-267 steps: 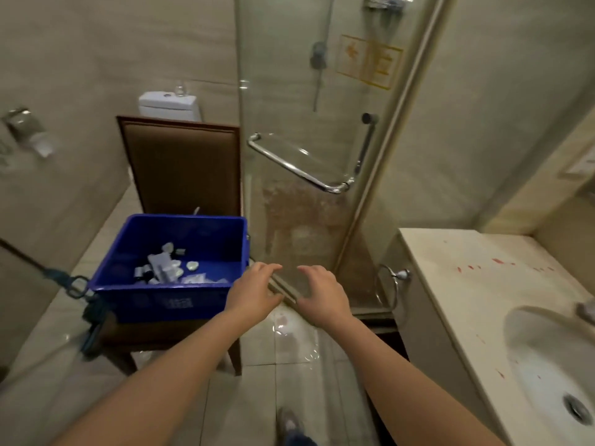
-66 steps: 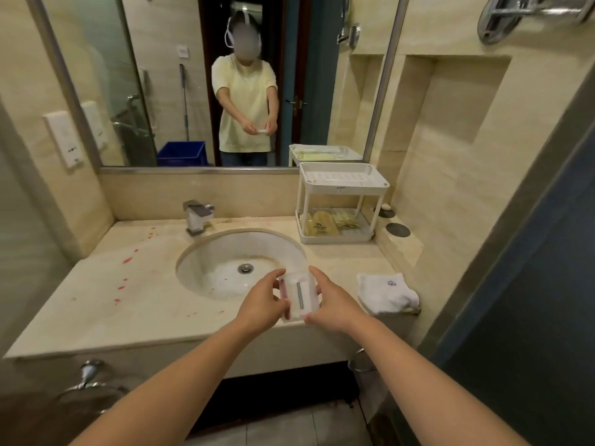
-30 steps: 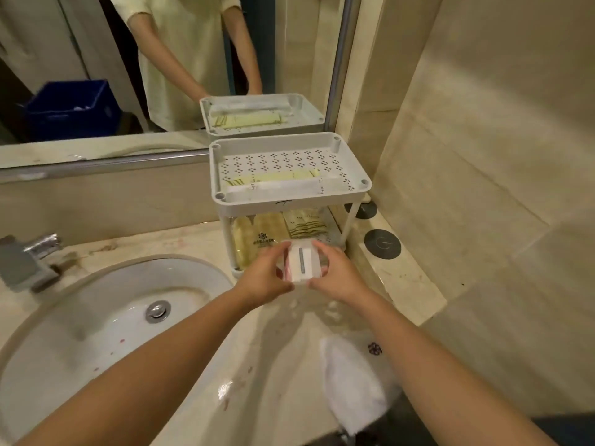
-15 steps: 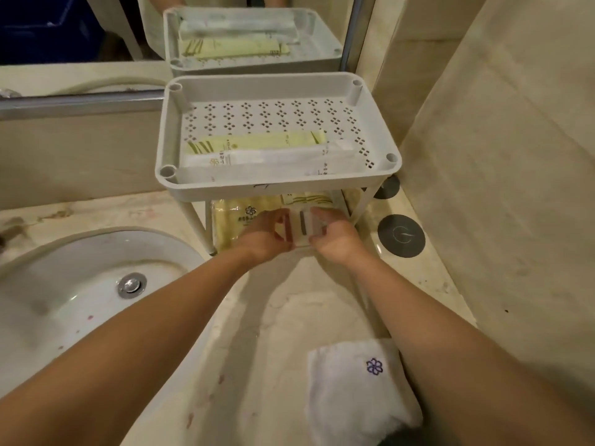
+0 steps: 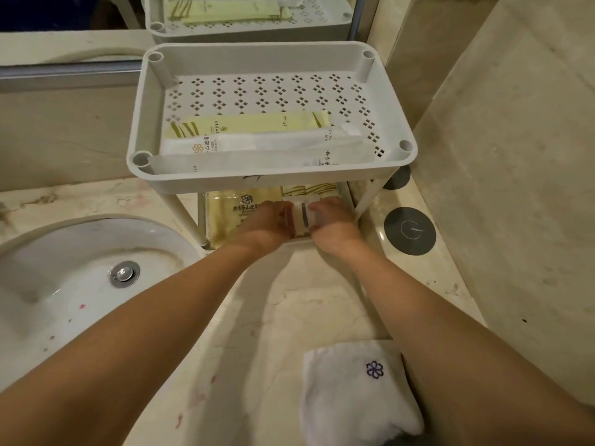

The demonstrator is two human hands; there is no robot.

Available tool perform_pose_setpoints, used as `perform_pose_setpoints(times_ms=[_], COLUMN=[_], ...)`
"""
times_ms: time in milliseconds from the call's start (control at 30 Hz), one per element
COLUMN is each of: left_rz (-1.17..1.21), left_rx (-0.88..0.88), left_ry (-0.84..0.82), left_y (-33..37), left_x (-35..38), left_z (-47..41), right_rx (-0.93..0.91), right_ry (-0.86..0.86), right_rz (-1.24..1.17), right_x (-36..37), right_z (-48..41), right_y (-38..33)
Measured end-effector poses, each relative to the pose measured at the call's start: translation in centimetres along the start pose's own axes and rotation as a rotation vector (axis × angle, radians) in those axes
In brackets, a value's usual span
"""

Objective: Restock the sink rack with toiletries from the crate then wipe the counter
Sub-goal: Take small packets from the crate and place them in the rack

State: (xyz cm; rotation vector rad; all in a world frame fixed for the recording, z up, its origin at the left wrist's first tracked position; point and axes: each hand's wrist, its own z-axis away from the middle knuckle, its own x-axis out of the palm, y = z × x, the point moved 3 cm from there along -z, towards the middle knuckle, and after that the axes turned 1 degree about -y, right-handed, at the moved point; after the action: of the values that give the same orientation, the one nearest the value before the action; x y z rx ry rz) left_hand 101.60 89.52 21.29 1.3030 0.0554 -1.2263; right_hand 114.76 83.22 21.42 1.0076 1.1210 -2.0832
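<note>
A white two-tier sink rack (image 5: 322, 178) stands on the marble counter (image 5: 283, 317) against the mirror. Its top tier holds a yellow-green packet (image 5: 248, 123) and a long white packet (image 5: 264, 149). The lower tier holds yellow sachets (image 5: 231, 204). Both hands reach under the top tier. My left hand (image 5: 264, 220) and my right hand (image 5: 331, 220) pinch a small clear-wrapped white packet with a dark stripe (image 5: 302, 217) from either side, low over the lower tier's front. The crate is out of view.
A white sink basin (image 5: 64, 268) with a metal drain lies at the left. A folded white towel (image 5: 354, 397) with a purple flower sits near the counter's front edge. Red smears (image 5: 196, 394) mark the counter. A round grey cap (image 5: 409, 230) sits right of the rack, by the tiled wall.
Both hands have carried the small packet from in front of the rack in under the top tier. My head has moved closer and looks down more steeply.
</note>
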Motion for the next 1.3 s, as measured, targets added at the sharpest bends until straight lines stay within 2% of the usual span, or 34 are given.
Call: perform_pose_setpoints(times_ms=[300,433,567,667,800,967,1300], left_rz=[-0.241,-0.194,-0.126,-0.039,0.040,0.163,0.146], left_rx=[-0.033,-0.034,0.025,0.085,0.111,0.059,-0.107], left_ry=[0.031,0.088,0.199,0.253,0.320,0.376,0.510], left_y=[0.1,-0.6,-1.1,-1.5,-2.5,-4.7,-12.2], left_x=[-0.3,-0.5,-0.4,-0.2,-0.3,-1.1,-5.2], left_z=[0.2,1.6,4.1,6.4,9.6,13.8,24.4], right_rx=[-0.014,-0.031,-0.101,-0.147,-0.205,-0.254,-0.445], right_ry=[-0.014,0.055,0.207,0.244,0.235,0.156,-0.072], right_rz=[0.011,-0.074,-0.218,-0.277,-0.314,-0.280,-0.192], right_x=[0.2,0.1,0.4,0.9,1.4,2.9,8.5], right_z=[0.8,2.2,4.8,6.9,9.0,11.3,14.8], right_y=[-0.2,-0.2,-0.5,-0.9,-2.4,-4.5,-13.9])
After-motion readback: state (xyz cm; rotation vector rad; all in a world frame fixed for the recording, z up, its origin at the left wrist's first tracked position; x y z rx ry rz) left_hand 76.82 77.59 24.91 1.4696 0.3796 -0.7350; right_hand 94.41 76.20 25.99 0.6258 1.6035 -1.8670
